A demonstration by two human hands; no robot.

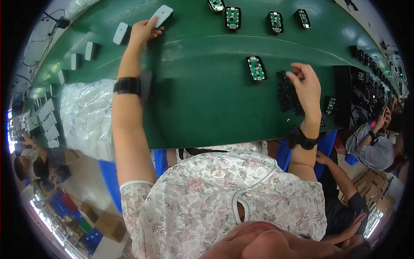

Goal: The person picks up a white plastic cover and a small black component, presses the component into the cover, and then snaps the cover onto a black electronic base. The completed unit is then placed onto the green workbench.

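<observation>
My left hand (pixel 144 33) is stretched to the far left, its fingers closed on the edge of a white-topped device casing (pixel 163 16) at the green table. Over on the right, my right hand (pixel 307 86) hovers beside a pile of small black parts (pixel 286 93). Its thumb and fingers are apart, and I see nothing between them. Left of that pile lies a black casing with a green circuit board (pixel 256 69) exposed. Another white-topped casing (pixel 120 33) stands just left of my left hand.
More open casings with boards (pixel 233 18) line the far side. White-topped casings (pixel 89 51) curve down the left, near a clear plastic bag of white pieces (pixel 88 118). A black bin (pixel 345 93) stands at right. Co-workers (pixel 373 144) sit on both sides.
</observation>
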